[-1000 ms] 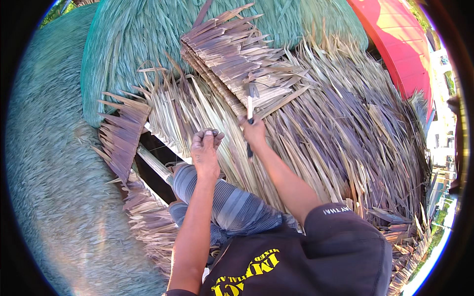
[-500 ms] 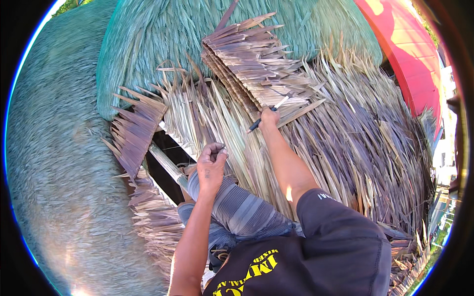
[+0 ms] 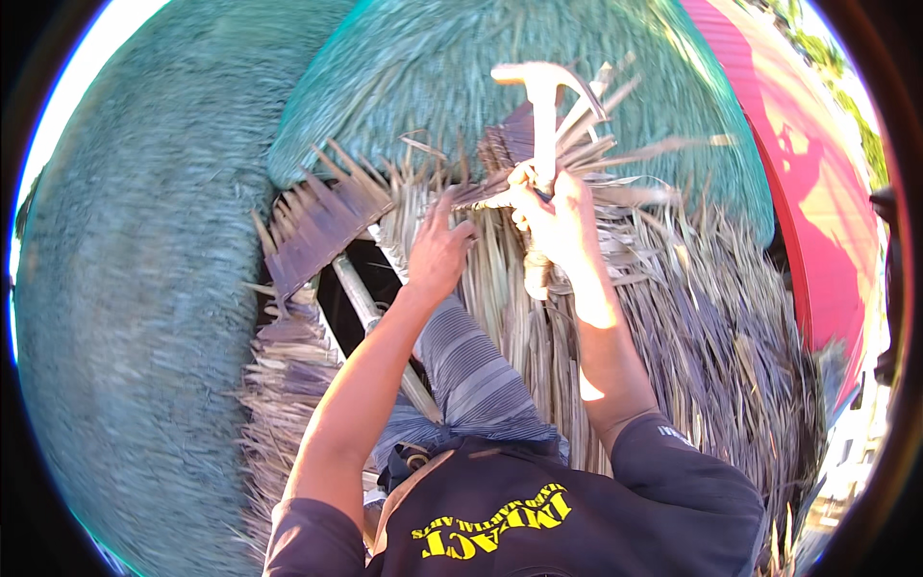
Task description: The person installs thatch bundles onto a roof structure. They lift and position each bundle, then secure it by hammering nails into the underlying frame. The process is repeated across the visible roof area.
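A claw hammer point(image 3: 544, 130) is in my right hand point(image 3: 560, 219), its pale head up and its handle hanging below the fist. That same hand is at the end of dry palm-leaf thatch panels point(image 3: 577, 159), whose leaf tips fan out behind it to the right. My left hand point(image 3: 440, 252) reaches over the laid thatch point(image 3: 500, 288) with fingers stretched out and thumb apart. Nothing can be made out between its fingers. To its left, a brown leaf panel point(image 3: 322, 231) lies across the roof edge.
A pole point(image 3: 358, 293) crosses a dark gap in the roof beside my knee point(image 3: 466, 351). Green netting point(image 3: 423, 77) covers the thatch ahead, and another thatched slope point(image 3: 144, 288) rises at left. Red metal roofing point(image 3: 817, 202) borders the right.
My right hand has swung the hammer head up and drawn the panels into a flatter, more edge-on position. My left hand has moved forward and right, its pinch on a small dark thing now spread.
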A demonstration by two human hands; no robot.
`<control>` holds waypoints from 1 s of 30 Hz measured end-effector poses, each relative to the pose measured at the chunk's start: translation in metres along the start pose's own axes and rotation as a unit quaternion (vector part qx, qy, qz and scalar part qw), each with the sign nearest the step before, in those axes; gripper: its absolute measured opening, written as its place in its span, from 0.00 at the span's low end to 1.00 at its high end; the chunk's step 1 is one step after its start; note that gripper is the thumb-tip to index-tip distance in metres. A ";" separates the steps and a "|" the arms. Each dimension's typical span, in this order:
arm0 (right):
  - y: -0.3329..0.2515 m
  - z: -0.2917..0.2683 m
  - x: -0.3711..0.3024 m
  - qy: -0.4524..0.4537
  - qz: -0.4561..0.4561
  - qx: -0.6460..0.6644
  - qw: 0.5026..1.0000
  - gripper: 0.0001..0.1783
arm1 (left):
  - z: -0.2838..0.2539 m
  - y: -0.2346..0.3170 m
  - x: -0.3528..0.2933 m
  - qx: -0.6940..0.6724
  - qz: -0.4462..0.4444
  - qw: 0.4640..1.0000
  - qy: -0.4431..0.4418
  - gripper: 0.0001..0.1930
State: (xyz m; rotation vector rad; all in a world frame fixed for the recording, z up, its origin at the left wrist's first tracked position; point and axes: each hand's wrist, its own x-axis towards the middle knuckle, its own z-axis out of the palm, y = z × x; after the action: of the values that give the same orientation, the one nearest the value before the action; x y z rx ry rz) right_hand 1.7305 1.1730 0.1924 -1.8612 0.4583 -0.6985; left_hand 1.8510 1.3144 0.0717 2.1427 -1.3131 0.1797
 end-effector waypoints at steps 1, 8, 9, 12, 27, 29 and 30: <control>-0.023 0.014 0.004 -0.035 -0.012 0.013 0.999 0.04 | -0.004 -0.004 -0.001 -0.015 -0.023 1.000 0.001 0.09; -0.066 0.130 0.011 -0.170 -0.116 -0.023 0.978 0.20 | -0.060 -0.122 -0.044 -0.114 -0.231 0.916 0.309 0.06; -0.051 0.142 0.012 -0.196 -0.046 -0.051 0.978 0.21 | -0.067 -0.150 -0.057 -0.121 -0.281 0.894 0.326 0.06; 0.022 0.186 0.021 -0.219 0.033 -0.080 0.972 0.20 | -0.073 -0.238 -0.098 -0.161 -0.405 0.817 0.379 0.06; 0.477 0.535 0.207 -0.074 0.272 -0.046 0.958 0.15 | 0.134 -0.622 -0.146 -0.380 -0.587 0.531 0.477 0.05; 0.527 0.554 0.205 -0.114 0.234 -0.161 0.952 0.15 | 0.171 -0.644 -0.166 -0.367 -0.616 0.511 0.473 0.07; 0.550 0.560 0.200 -0.128 0.219 -0.226 0.940 0.16 | 0.188 -0.648 -0.176 -0.414 -0.630 0.491 0.436 0.08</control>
State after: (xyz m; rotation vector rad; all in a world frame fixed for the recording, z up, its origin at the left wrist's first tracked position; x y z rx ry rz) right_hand 2.2525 1.2368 -0.4233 -2.1332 0.8817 -0.0427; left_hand 2.2742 1.5505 -0.4298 1.2125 0.8134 -0.0259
